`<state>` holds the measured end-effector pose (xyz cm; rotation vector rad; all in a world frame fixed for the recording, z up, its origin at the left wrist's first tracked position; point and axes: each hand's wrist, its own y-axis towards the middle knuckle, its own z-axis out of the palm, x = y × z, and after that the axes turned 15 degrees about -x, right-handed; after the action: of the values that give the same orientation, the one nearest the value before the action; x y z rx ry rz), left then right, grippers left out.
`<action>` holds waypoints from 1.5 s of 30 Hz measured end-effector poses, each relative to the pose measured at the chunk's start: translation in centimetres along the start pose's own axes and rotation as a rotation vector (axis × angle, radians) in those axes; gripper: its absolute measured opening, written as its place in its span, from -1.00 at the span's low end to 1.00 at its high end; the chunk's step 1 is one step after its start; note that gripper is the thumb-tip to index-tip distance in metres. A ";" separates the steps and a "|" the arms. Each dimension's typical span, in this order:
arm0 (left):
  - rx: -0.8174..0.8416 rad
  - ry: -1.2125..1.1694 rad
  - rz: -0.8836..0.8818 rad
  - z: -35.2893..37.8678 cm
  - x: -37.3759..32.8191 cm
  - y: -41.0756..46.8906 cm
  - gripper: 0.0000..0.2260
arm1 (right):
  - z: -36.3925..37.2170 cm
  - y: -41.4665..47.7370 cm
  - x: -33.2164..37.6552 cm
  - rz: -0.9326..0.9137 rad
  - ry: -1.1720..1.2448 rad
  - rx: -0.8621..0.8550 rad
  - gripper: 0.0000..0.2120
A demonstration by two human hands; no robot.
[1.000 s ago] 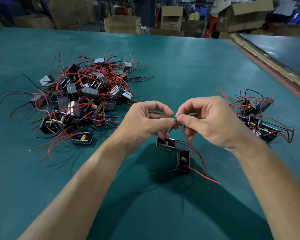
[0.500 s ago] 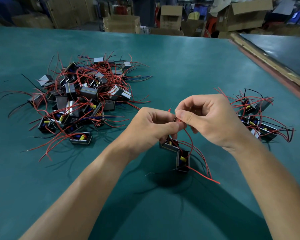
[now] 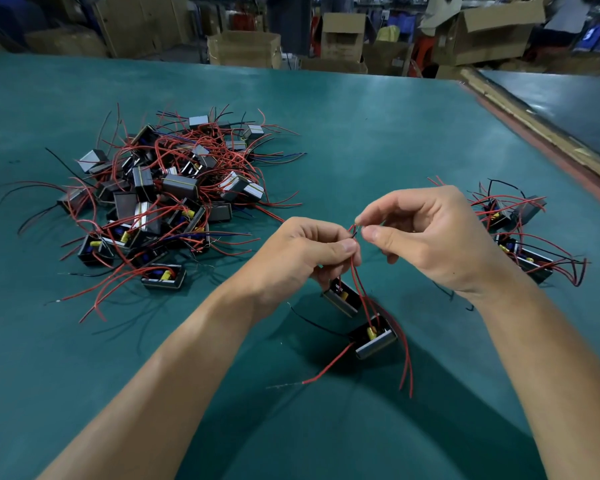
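Two small black box-shaped modules (image 3: 374, 336) with yellow parts inside and red lead wires (image 3: 359, 289) lie on the green table (image 3: 361, 133) below my hands. The nearer-left module (image 3: 342, 299) sits partly under my left hand. My left hand (image 3: 305, 251) pinches the upper ends of the red and black wires between thumb and fingers. My right hand (image 3: 426, 233) hovers just to the right, thumb and forefinger pinched at the wire tips; whether they touch the wires is unclear.
A large tangled pile of the same modules (image 3: 167, 192) with red, black and blue wires covers the table's left side. A smaller group of modules (image 3: 520, 237) lies to the right. A wooden table edge (image 3: 534, 123) runs along the right; cardboard boxes (image 3: 492, 32) stand behind.
Both hands have lifted slightly and my right hand has drawn a little apart from the left. The lower module has turned, and a red wire now trails toward the front.
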<state>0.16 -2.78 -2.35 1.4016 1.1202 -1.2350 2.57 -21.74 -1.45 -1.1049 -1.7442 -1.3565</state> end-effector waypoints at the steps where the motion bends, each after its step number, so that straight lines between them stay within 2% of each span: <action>1: -0.001 0.001 0.002 0.0 0.0 0.0 -0.75 | 0.0 0.0 0.1 -0.012 -0.008 0.002 -0.90; 16: 0.019 0.040 -0.004 -0.1 0.0 0.0 -0.82 | -0.2 0.0 0.1 -0.060 -0.081 0.028 -0.94; 20: 0.011 0.060 -0.009 -0.2 0.0 0.0 -0.77 | -0.2 0.0 0.0 -0.061 -0.107 0.047 -0.98; 31: -0.025 0.008 -0.081 -0.2 0.3 0.3 -0.76 | 0.2 0.0 -0.1 -0.110 -0.207 0.065 -0.92; 34: -0.002 -0.074 -0.164 -0.4 0.3 0.4 -0.73 | 0.3 -0.1 -0.1 -0.153 -0.228 0.037 -0.89; 39: 0.056 -0.181 -0.330 -0.4 0.4 0.6 -0.70 | 1.0 -0.4 0.2 -0.322 -0.343 -0.059 -0.87; 41: 0.027 -0.141 -0.293 -0.4 0.5 0.6 -0.70 | 1.0 -0.4 0.2 -0.286 -0.304 -0.051 -0.90; 45: -0.066 0.081 -0.015 -0.3 0.6 0.4 -0.76 | 0.5 -0.3 0.5 -0.091 -0.144 0.032 -0.88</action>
<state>0.67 -2.51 -2.88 1.4068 1.2182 -1.1502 2.11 -21.21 -1.20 -1.1419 -1.9346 -1.3260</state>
